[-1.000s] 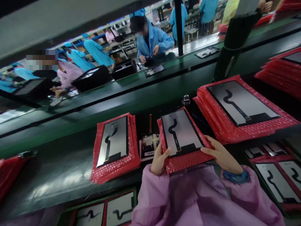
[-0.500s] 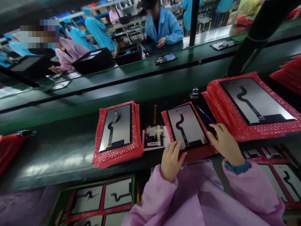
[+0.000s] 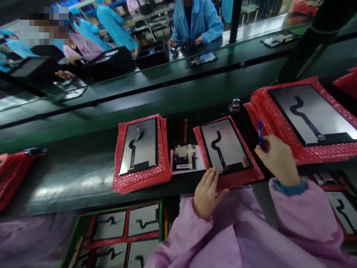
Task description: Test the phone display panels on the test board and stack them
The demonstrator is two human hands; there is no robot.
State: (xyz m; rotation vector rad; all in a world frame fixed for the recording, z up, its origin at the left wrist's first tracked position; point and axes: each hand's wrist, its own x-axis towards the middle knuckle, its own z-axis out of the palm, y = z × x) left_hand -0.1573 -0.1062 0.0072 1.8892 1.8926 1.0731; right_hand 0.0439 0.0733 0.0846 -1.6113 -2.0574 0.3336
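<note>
A grey display panel (image 3: 223, 146) with a black S-shaped ribbon cable lies on a red bubble-wrap sheet (image 3: 251, 174) straight ahead on the dark bench. My left hand (image 3: 206, 193) rests with flat fingers on the near edge of that red sheet. My right hand (image 3: 278, 159) is closed on a blue pen (image 3: 260, 133), held just right of the panel. A small circuit board on white paper (image 3: 184, 158) lies to the panel's left.
Another panel on a red stack (image 3: 139, 147) sits further left, and a bigger one on a thick red pile (image 3: 312, 111) at the right. A green conveyor belt (image 3: 167, 98) runs behind. Trays of panels (image 3: 125, 234) sit below the bench. Co-workers in blue and pink coats work opposite.
I set the panel on its red sheet down on the bench. My left hand flattened on its near edge. My right hand left the sheet and picked up the blue pen.
</note>
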